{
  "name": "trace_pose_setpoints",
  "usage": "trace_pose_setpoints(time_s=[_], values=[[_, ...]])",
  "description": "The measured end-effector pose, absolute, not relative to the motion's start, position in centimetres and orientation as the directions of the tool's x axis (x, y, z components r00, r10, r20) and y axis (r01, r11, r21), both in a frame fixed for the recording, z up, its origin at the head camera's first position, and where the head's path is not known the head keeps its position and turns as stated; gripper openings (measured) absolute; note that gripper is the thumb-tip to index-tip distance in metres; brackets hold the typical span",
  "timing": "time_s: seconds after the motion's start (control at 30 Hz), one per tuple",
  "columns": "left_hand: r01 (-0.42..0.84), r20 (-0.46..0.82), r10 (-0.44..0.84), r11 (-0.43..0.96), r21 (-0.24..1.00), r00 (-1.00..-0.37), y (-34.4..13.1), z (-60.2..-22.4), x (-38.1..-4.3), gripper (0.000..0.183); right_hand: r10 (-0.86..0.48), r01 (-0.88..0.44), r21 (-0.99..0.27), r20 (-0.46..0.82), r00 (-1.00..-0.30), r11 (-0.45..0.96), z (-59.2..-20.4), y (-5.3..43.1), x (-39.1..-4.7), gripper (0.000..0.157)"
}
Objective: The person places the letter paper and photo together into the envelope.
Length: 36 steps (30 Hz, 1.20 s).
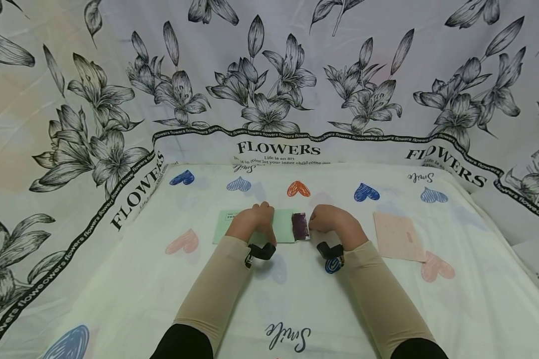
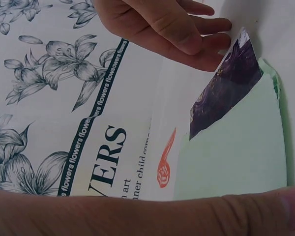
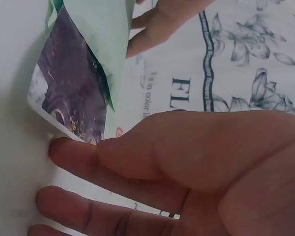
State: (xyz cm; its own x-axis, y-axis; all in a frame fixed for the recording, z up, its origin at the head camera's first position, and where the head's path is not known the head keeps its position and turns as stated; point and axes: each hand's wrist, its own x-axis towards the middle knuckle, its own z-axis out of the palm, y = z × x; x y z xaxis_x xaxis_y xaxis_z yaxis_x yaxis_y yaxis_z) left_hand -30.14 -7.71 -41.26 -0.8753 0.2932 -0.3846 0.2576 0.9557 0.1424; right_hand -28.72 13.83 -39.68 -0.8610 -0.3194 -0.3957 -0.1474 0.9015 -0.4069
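A pale green envelope (image 1: 284, 227) lies flat on the white cloth, its open end to the right. Out of that end sticks a dark purple marbled card (image 1: 300, 227) with a white margin. My left hand (image 1: 255, 222) holds the envelope down, thumb near its lower side and fingers at its upper side. In the left wrist view, the left thumb (image 2: 226, 211) stretches across the green paper. My right hand (image 1: 337, 223) is just right of the card, with its fingertips close to the card's outer edge. Its thumb lies against the bent index finger (image 3: 69, 152) in the right wrist view.
A pink paper piece (image 1: 398, 237) lies flat to the right of my right hand. The white cloth (image 1: 296, 294) bears printed hearts and "Smile" lettering. Behind it rises a flower-printed fabric backdrop (image 1: 319, 114) with a black lettered band.
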Motion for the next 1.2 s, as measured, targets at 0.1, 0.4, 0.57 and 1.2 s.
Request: trace_pose_setpoints(time_s=[0.1, 0.4, 0.57, 1.2], values=[[0.252, -0.388, 0.289, 0.957, 0.144, -0.875, -7.7, -41.2, -30.1, 0.098, -0.322, -0.158, -0.406, -0.377, -0.868, 0.900, -39.8, 13.4, -28.6, 0.023], [0.243, -0.395, 0.282, 0.959, 0.146, -0.875, -7.6, -41.2, -30.1, 0.096, -0.284, -0.109, -0.414, -0.390, -0.876, 0.904, -40.0, 13.9, -28.7, 0.025], [0.241, -0.392, 0.280, 0.960, 0.145, -0.876, -7.6, -41.1, -30.1, 0.096, -0.270, -0.090, -0.409, -0.407, -0.873, 0.908, -39.8, 14.9, -28.9, 0.022], [0.252, -0.396, 0.287, 0.958, 0.139, -0.872, -7.7, -40.9, -29.8, 0.098, -0.331, -0.210, -0.351, -0.332, -0.883, 0.913, -40.0, 12.8, -28.7, 0.020]])
